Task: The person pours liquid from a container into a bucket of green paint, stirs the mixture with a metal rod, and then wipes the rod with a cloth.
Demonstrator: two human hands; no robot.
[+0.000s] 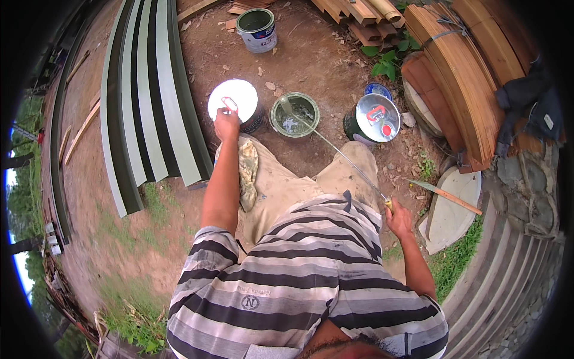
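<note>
My left hand (pixel 226 124) is closed on the red-and-white handle of a can (pixel 242 90) with a shiny white top. To its right stands an open bucket (pixel 294 128) with grey-green liquid inside. My right hand (pixel 399 220), beside my right hip, grips the yellow handle of a long thin rod (pixel 344 157). The rod slants up to the left, and its pale, wider end is inside the open bucket. Right of the bucket is a dark can (pixel 378 119) with a silver top, red handle and red cap. A stained rag (pixel 248 170) lies against my left leg.
An open paint bucket (pixel 257 36) stands farther off. Long pale-green metal profiles (pixel 170 90) lie left; stacked wooden boards (pixel 457 78) stand right. A handsaw (pixel 448 197) rests on a pale slab (pixel 460 221) near stone steps (pixel 484 275). Behind the silver-topped can is a blue lid (pixel 378 90).
</note>
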